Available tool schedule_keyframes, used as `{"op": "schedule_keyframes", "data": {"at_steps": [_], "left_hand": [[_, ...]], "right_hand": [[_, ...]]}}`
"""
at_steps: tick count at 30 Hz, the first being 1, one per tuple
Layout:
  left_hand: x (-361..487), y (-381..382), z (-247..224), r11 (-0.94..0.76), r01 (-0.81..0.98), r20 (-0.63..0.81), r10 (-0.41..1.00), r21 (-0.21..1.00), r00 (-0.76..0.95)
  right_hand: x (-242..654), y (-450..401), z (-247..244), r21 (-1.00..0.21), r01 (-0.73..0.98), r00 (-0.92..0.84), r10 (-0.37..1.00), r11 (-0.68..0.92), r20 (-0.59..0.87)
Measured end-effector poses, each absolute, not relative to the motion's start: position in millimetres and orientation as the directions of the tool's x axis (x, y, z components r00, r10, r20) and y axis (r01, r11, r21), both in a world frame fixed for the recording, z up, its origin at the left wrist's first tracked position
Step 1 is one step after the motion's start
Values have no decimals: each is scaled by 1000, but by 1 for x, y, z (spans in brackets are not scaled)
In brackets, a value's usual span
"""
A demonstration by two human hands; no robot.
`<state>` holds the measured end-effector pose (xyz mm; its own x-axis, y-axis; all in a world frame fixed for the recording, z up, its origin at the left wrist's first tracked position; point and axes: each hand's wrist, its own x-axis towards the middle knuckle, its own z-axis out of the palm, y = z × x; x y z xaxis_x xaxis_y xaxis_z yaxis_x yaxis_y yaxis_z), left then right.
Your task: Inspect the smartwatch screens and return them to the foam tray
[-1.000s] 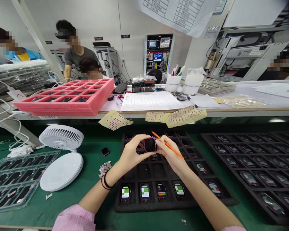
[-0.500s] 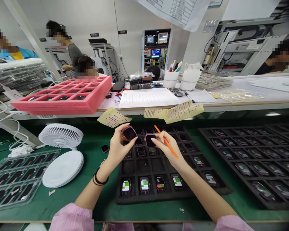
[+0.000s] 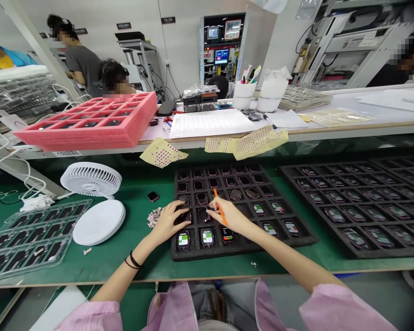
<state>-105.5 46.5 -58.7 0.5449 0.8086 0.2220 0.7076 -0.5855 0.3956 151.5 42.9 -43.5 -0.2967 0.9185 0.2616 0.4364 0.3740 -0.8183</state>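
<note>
A black foam tray [image 3: 207,254] holds rows of square watches, several with lit screens in the front rows. My left hand [image 3: 170,218] is at the tray's left side, its fingers round a dark watch [image 3: 184,218] in a compartment of the second row from the front. One compartment to the right, my right hand [image 3: 226,213] has its fingertips on another dark watch [image 3: 203,215]. An orange pen-like stick [image 3: 220,208] is also held in my right hand, pointing up and away. A loose watch [image 3: 152,196] lies on the green mat left of the tray.
A white fan [image 3: 99,223] stands at the left beside a clear tray [image 3: 60,255] of dark pieces. Another black tray [image 3: 331,230] of watches is at the right. The shelf bears a pink foam tray [image 3: 134,133], papers and pen cups. Several people are beyond.
Both hands have come down and placed the two raised watches into tray compartments. The view has tilted downward, and a pile of small pale pieces now shows beside my left hand.
</note>
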Motion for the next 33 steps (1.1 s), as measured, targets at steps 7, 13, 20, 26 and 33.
{"op": "schedule_keyframes", "data": {"at_steps": [7, 13, 20, 26, 33], "left_hand": [[-32, 59, -26, -721, 591, 256, 686, 360, 681], [94, 70, -32, -816, 536, 53, 558, 215, 828], [150, 91, -40, -773, 596, -57, 599, 216, 798], [156, 100, -41, -732, 576, -55, 601, 364, 798], [123, 108, -29, -537, 439, -1, 633, 721, 774]], "right_hand": [[288, 23, -30, -511, 859, 209, 932, -29, 297], [324, 23, -68, -448, 870, 319, 928, -205, 194], [332, 30, -68, -632, 758, 287, 953, -163, 99], [334, 40, -68, -801, 579, 244, 970, -153, -9], [334, 51, -67, -922, 337, 241, 964, -190, -111]]}}
